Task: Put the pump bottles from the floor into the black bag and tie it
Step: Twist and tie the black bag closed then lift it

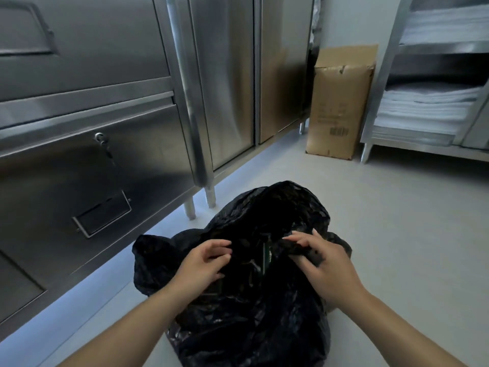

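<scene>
A person's left hand (205, 263) and right hand (321, 263) each pinch gathered plastic at the mouth of the black bag (251, 327), which sits on the floor (397, 221). No pump bottles lie loose in view; a green edge shows in the opening. Thin plastic could tear or slip, spilling the load. Steel cabinets (105, 128) crowd the left; a cardboard box (338, 109) stands well apart.

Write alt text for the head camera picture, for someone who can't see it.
Two bare hands, left hand and right hand, gather the crumpled top of a black bag standing on a pale floor. Steel cabinets line the left; a cardboard box and shelves of folded white linens stand behind.
</scene>
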The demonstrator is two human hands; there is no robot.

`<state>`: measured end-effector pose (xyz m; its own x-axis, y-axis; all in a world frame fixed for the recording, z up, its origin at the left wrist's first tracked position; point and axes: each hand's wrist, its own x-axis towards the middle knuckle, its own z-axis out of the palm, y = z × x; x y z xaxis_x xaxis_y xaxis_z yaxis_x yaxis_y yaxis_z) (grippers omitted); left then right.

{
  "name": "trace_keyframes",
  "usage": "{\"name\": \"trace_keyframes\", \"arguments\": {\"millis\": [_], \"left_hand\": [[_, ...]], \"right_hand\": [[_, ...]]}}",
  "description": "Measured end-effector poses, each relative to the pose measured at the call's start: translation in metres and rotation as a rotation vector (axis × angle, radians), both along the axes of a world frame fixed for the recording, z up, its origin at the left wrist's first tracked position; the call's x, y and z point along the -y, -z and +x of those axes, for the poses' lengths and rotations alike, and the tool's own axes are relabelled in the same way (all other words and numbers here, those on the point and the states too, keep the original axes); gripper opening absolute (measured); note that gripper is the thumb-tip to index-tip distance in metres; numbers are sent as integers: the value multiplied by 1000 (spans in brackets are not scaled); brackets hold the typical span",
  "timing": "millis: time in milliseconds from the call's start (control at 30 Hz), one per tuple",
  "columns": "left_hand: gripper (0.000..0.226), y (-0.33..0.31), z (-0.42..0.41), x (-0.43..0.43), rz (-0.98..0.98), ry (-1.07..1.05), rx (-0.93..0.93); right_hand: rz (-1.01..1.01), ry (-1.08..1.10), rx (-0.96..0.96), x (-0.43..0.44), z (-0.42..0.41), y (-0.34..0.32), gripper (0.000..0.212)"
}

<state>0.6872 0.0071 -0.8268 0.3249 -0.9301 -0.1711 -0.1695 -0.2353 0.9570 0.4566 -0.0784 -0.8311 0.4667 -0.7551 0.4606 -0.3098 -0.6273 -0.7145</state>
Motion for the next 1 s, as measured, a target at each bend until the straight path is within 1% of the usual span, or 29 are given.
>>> {"name": "trace_keyframes", "arguments": {"millis": [67, 133, 200, 333, 367, 433, 467, 500, 567, 633, 700, 800, 900, 1000], "left_hand": [[22, 8, 31, -9, -51, -107, 82], [23, 17, 56, -18, -81, -209, 132], [25, 27, 78, -26, -103, -276, 191], [28, 48, 116, -37, -132, -395, 406], [30, 54, 125, -38, -133, -429, 457], [33, 64, 140, -39, -117, -499, 516], [34, 69, 146, -38, -101, -535, 532], [36, 73, 151, -36, -89, -571, 545], [41, 79, 163, -32, -82, -639, 538], [48, 81, 175, -24, -72, -685, 467], [56, 86, 185, -15, -38, -698, 376], [70, 97, 199, 0, 59, -644, 252], [85, 110, 218, 13, 184, -578, 240], [105, 126, 232, 28, 305, -530, 208]], "right_hand": [[50, -17, 38, 0, 23, -11, 8], [89, -45, 63, -1, 46, -20, 6], [185, -101, 82, -1, 66, -24, 17], [509, -222, 144, -3, 90, -23, 45], [565, -234, 156, -3, 94, -23, 46], [621, -225, 216, -3, 99, -18, 31], [629, -202, 243, -4, 101, -16, 30], [619, -175, 258, -4, 103, -13, 35], [572, -123, 277, -5, 109, -10, 40], [551, -87, 293, -7, 114, -7, 34], [537, -83, 266, -10, 120, -5, 30], [504, -86, 238, -15, 134, 0, 28], [478, -78, 232, -23, 147, 4, 28], [477, -32, 217, -25, 147, 13, 30]]}}
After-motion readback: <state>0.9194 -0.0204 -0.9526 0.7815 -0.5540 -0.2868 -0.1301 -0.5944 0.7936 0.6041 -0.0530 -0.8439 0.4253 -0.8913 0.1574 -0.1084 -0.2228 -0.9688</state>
